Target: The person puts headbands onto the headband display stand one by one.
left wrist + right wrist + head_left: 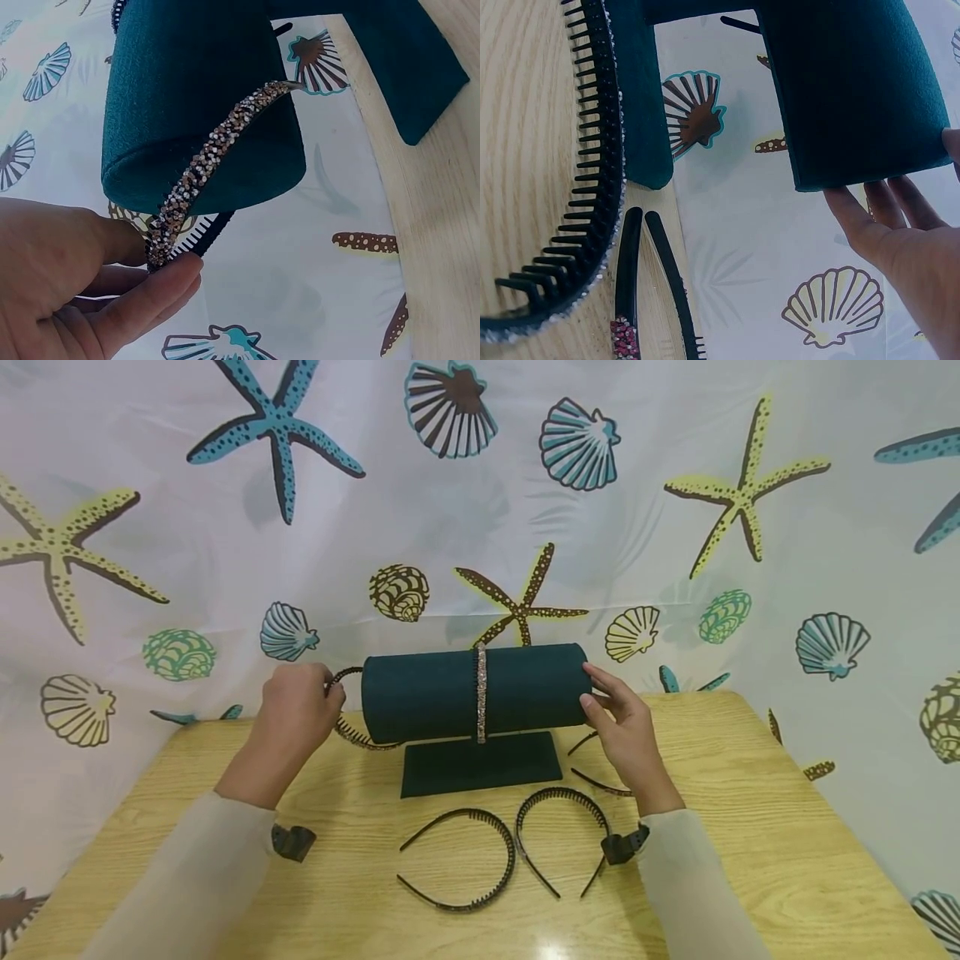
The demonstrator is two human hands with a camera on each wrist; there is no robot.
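A dark green cylindrical display stand [420, 697] stands on the table with one glittery headband [482, 693] around its middle. At its left end my left hand [296, 718] pinches a second headband [199, 169], black with comb teeth and covered in brown and silver glitter. That headband overlaps the roll's end in the left wrist view, its tips toward the roll. My right hand [626, 731] touches the roll's right end, fingers fairly straight, fingertips at its edge [847, 199].
In front of the stand lie two black toothed headbands, one on the left [510, 860] and one on the right [562, 792]. Another headband [600, 783] lies behind my right wrist. A cloth [480, 510] printed with shells and starfish hangs behind the wooden table [337, 893].
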